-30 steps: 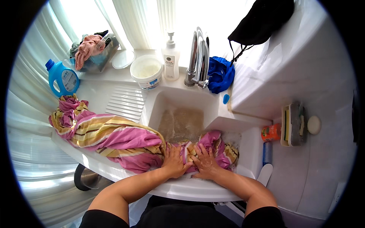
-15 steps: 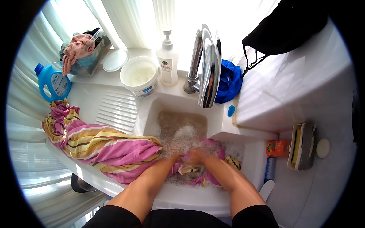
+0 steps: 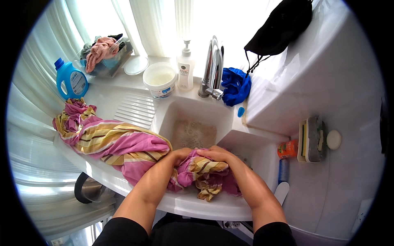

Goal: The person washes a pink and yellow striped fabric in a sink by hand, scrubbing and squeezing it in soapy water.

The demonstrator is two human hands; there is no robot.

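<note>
Striped pink-and-yellow cloth (image 3: pixel 123 143) lies across the draining board, its wet end bunched at the sink's (image 3: pixel 197 119) near rim. Left hand (image 3: pixel 180 156) and right hand (image 3: pixel 217 155) both clamp shut on that bunch, knuckles touching. Soapy water sits behind; tap (image 3: pixel 213 69) above.

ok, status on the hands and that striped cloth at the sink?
Left hand and right hand both clamped on striped cloth. Cloth bunched over sink front, rest trailing left across drainboard. Nothing in the way.
</note>
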